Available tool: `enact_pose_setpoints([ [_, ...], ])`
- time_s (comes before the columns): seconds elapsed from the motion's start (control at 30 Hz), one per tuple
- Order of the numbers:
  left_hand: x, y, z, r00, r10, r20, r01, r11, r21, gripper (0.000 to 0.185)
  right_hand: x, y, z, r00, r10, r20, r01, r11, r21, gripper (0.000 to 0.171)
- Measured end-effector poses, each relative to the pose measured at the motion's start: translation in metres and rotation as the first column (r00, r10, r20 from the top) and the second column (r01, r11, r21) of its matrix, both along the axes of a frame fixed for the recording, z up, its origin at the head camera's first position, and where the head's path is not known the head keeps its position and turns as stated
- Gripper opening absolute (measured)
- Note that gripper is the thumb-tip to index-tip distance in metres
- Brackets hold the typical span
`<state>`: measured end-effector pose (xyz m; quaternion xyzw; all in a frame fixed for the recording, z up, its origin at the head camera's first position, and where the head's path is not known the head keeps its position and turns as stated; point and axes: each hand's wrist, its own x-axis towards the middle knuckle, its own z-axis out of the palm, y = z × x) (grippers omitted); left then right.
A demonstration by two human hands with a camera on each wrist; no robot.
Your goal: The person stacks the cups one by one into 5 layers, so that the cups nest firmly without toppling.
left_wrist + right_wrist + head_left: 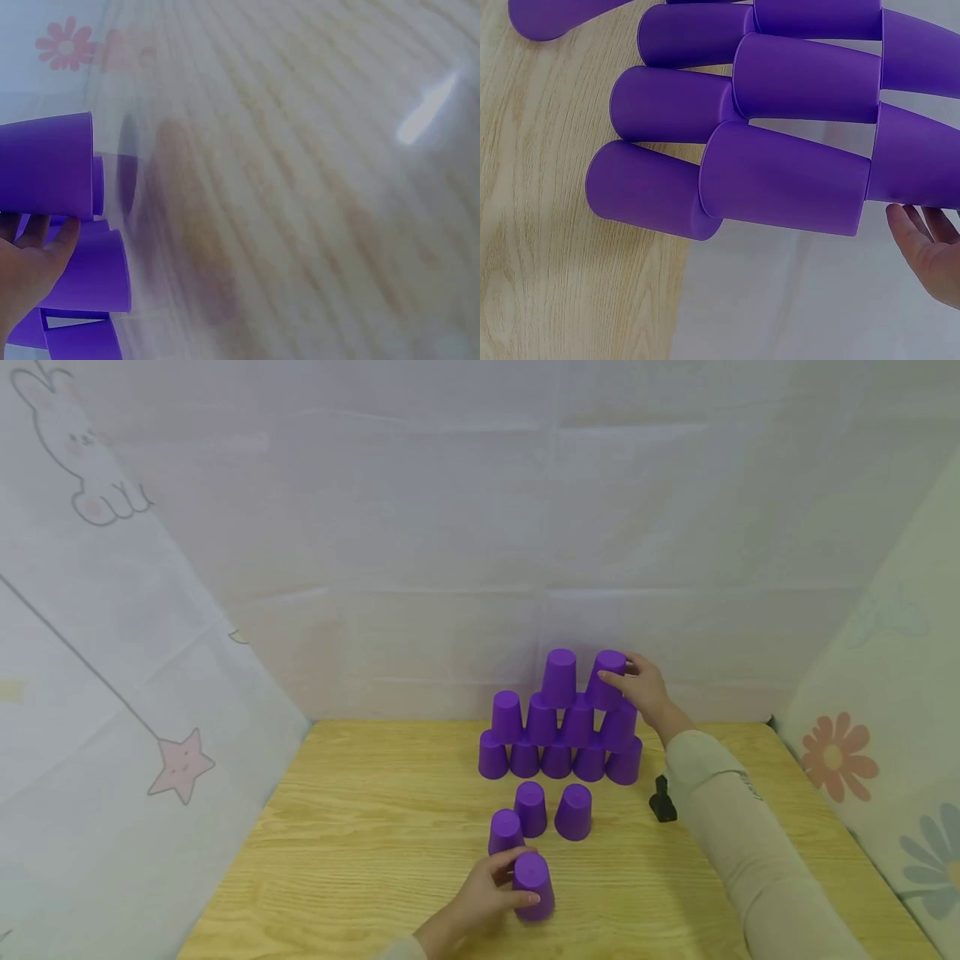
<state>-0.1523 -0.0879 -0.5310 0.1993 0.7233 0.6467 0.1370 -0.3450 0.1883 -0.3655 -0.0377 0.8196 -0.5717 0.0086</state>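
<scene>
Upside-down purple cups form a stepped stack [557, 760] at the back of the table, three rows high. My right hand [643, 689] grips the right-hand cup [606, 681] of the top row, thumb across its front; that cup rests on the row below. Beside it stands another top-row cup [559, 679], a gap between them. Near the front, my left hand [480, 892] holds a purple cup [532, 887] between thumb and fingers. Just behind are three loose upside-down cups, the nearest [506, 832] partly hidden. In the right wrist view, fingers touch the top cup's side [919, 161].
A small black object [662, 802] lies right of the stack, near my right sleeve [720, 802]. The wooden table [360, 827] extends to both sides. Printed cloth walls [420, 635] surround its back and sides, close behind the stack.
</scene>
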Motion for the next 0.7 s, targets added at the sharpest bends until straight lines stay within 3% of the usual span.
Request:
enact_pose_setpoints([
  [0.23, -0.008, 0.001, 0.02, 0.999, -0.04, 0.027, 0.041, 0.999, -0.019, 0.052, 0.006, 0.005, 0.0, 1.0, 0.009, 0.007, -0.009, 1.0, 0.005, 0.075],
  [0.47, -0.018, 0.002, 0.048, 0.999, -0.039, -0.009, 0.038, 0.997, -0.065, 0.049, 0.01, 0.01, 0.0, 1.0, 0.007, -0.016, -0.007, 1.0, 0.022, 0.077],
  [0.7, -0.029, -0.007, 0.06, 0.997, -0.067, 0.026, 0.068, 0.997, -0.036, 0.053, 0.017, 0.018, -0.002, 0.999, 0.004, -0.033, -0.002, 0.998, 0.057, 0.077],
])
